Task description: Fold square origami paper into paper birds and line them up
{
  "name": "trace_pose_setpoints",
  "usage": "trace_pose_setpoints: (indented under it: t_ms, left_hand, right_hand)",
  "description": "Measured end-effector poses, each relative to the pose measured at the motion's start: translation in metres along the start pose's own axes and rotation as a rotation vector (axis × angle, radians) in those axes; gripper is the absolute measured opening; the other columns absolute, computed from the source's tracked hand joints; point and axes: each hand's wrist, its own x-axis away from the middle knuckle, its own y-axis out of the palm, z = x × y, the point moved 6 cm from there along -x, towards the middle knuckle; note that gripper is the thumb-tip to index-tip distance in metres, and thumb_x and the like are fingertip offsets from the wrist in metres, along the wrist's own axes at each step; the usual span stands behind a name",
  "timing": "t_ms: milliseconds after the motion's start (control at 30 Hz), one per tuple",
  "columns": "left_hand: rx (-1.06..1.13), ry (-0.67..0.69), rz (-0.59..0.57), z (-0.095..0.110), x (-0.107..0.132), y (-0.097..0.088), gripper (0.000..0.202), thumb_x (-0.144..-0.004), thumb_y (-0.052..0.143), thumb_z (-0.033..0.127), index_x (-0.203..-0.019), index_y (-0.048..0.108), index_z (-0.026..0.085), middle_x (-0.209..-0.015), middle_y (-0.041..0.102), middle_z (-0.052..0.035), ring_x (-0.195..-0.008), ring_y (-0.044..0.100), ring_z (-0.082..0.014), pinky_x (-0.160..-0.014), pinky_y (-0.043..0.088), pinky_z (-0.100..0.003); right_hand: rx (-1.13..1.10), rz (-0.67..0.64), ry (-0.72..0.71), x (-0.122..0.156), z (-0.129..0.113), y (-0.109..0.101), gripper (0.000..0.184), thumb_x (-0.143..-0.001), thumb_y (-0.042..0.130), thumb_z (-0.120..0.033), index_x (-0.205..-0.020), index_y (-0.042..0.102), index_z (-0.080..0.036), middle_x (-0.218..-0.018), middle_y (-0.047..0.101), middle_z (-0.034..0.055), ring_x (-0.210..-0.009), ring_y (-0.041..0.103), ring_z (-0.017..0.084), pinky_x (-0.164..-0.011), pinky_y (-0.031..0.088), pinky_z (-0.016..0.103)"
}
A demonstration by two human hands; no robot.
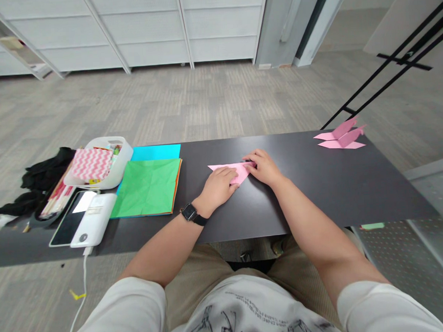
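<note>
A folded pink paper (240, 171) lies flat on the dark table (318, 191), straight ahead of me. My left hand (219, 183) rests on its near left part with fingers curled and pressed down; a black watch sits on that wrist. My right hand (264, 166) covers the paper's right end, fingers bent and pressing on it. The paper's pointed left tip shows beyond my left hand. Much of the sheet is hidden under both hands.
A stack of coloured sheets, green on top (147, 187) and cyan (157, 152) behind, lies to the left. Further left are a white tray of patterned paper (98, 164), a phone (69, 224), a white power bank (93, 220) and black cloth (45, 171). Folded pink paper figures (341, 136) sit far right.
</note>
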Motion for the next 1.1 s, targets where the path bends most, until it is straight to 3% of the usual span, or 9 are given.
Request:
trace_pose_setpoints:
  t_ms: [133, 267, 500, 867, 1100]
  left_hand:
    - [-0.019, -0.027, 0.004, -0.004, -0.001, -0.002, 0.037, -0.101, 0.068, 0.030, -0.136, 0.070, 0.016, -0.150, 0.069, -0.0136, -0.142, 0.061, -0.0303, -0.128, 0.042, -0.049]
    - [-0.014, -0.041, 0.012, -0.005, -0.001, -0.003, 0.038, -0.103, 0.064, 0.029, -0.137, 0.070, 0.015, -0.149, 0.069, -0.0140, -0.141, 0.061, -0.0299, -0.128, 0.042, -0.048]
    - [0.018, -0.030, 0.032, -0.007, 0.000, 0.000, 0.036, -0.105, 0.059, 0.030, -0.137, 0.070, 0.018, -0.151, 0.068, -0.0129, -0.143, 0.060, -0.0284, -0.129, 0.041, -0.049]
    - [0.025, 0.027, -0.010, -0.007, 0.001, 0.003, 0.042, -0.101, 0.047, 0.011, -0.137, 0.069, 0.017, -0.152, 0.065, -0.0142, -0.144, 0.056, -0.0271, -0.128, 0.041, -0.051]
    - [0.047, 0.008, -0.010, -0.004, 0.000, -0.001, 0.033, -0.105, 0.050, 0.017, -0.130, 0.072, 0.018, -0.151, 0.065, -0.0142, -0.143, 0.057, -0.0272, -0.128, 0.040, -0.051]
  right_hand:
    - [0.006, 0.024, 0.013, 0.003, -0.007, -0.004, 0.031, -0.093, 0.070, -0.027, -0.123, 0.076, -0.027, -0.125, 0.067, 0.0113, -0.122, 0.063, 0.031, -0.114, 0.049, 0.052]
    - [0.034, -0.046, -0.023, 0.010, -0.022, 0.000, 0.043, -0.095, 0.071, -0.035, -0.138, 0.069, -0.026, -0.136, 0.064, 0.0141, -0.132, 0.060, 0.033, -0.120, 0.046, 0.054]
    - [0.175, -0.198, 0.053, 0.023, -0.020, 0.021, 0.072, -0.094, 0.073, -0.056, -0.158, 0.054, -0.026, -0.165, 0.048, 0.0194, -0.158, 0.037, 0.047, -0.129, 0.023, 0.075]
    - [0.184, -0.236, 0.145, 0.024, -0.015, 0.030, 0.110, -0.082, 0.078, -0.076, -0.170, 0.040, -0.023, -0.178, 0.029, 0.0221, -0.165, 0.022, 0.051, -0.132, 0.014, 0.075]
    - [0.135, -0.220, 0.184, 0.022, -0.003, 0.031, 0.107, -0.085, 0.077, -0.072, -0.171, 0.036, -0.025, -0.178, 0.030, 0.0197, -0.166, 0.021, 0.047, -0.134, 0.016, 0.071]
